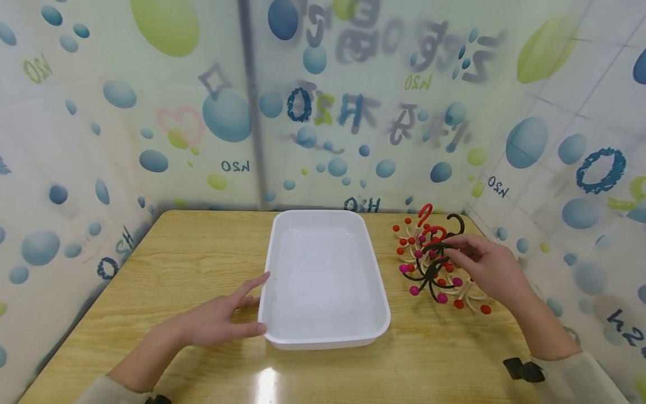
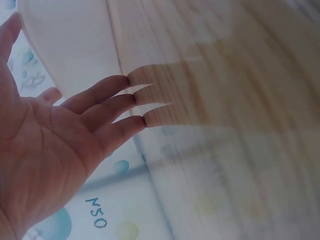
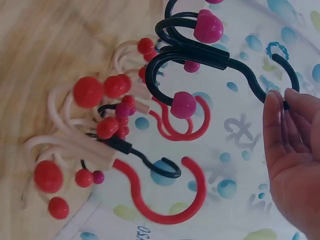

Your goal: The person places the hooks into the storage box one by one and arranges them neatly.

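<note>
A wood-grain table (image 1: 202,249) is carrying a shallow white tray (image 1: 323,275). Right of the tray, a jumbled cluster of ball-tipped hooks (image 1: 449,268), red-and-cream and black, is resting on the wood; a reflection (image 1: 266,385) is gleaming nearer than the tray.

A white rectangular tray (image 1: 323,280) lies flat at the head frame's centre. Right of it, cream hooks (image 3: 97,150) with red ends and balls lie heaped; a black, magenta-balled hook (image 3: 212,56) hangs tilted, pinched by the right hand (image 3: 297,155).

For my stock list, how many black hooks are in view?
2: one black hook pinched by the right hand, another black hook among red hooks. More may be hidden.
</note>
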{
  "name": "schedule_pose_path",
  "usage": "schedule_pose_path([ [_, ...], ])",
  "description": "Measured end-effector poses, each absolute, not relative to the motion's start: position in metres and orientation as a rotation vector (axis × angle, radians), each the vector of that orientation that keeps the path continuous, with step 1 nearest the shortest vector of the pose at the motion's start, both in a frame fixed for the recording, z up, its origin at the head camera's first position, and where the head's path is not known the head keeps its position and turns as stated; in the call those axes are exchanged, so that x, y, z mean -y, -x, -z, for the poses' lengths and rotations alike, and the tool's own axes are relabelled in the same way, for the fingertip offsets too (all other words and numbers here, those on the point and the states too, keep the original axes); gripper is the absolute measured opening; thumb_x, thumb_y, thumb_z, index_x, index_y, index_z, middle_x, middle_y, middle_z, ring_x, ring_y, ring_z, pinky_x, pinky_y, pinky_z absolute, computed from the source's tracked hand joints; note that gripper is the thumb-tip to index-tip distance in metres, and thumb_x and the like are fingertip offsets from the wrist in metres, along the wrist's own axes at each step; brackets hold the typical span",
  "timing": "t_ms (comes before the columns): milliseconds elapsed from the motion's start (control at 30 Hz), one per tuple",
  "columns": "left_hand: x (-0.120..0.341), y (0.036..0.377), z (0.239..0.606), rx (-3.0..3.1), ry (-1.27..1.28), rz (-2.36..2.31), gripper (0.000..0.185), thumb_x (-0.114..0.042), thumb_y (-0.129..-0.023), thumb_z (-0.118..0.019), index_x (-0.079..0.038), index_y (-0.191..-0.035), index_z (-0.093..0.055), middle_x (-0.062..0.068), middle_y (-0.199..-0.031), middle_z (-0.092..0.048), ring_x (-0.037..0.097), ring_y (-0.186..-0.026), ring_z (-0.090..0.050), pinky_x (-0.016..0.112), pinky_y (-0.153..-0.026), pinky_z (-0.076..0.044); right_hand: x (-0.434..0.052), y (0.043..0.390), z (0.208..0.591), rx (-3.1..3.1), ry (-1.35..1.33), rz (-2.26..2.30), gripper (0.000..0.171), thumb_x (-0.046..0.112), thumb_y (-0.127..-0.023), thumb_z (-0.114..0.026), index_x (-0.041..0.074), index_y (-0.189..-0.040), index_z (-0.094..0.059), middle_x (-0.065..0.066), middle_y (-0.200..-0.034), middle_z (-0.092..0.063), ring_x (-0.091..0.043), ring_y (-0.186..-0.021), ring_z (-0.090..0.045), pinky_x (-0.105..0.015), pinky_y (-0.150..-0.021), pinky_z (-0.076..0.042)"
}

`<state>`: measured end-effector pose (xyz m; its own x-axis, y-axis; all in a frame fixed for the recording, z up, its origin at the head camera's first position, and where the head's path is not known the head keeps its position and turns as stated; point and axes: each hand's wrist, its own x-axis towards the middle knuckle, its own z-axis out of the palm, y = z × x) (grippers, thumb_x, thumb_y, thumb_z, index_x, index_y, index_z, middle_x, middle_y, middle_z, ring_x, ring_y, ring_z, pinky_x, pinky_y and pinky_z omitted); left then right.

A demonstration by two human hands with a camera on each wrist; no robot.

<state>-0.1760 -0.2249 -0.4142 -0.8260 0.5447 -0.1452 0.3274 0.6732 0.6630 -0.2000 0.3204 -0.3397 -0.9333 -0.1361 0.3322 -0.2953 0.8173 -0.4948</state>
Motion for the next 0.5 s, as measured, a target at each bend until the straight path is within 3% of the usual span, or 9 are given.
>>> schedule_pose_path([
  [500,0.226,0.177,0.414,-2.55,-0.689,-0.934,0.097,-0.056,-0.103,-0.073,-0.033,-0.177,-0.014,0.015,-0.159,-0.062,0.047,-0.15,-0.055,0.073,-0.118,-0.043,-0.254,0.233,0.301,2.625,-0.412,-0.978,0.026,0.028,-0.109,-0.072,0.01,-0.127,-0.076,-0.011,-0.099,-0.08,-0.014,-0.076,-0.067,-0.022,-0.06,-0.054],
])
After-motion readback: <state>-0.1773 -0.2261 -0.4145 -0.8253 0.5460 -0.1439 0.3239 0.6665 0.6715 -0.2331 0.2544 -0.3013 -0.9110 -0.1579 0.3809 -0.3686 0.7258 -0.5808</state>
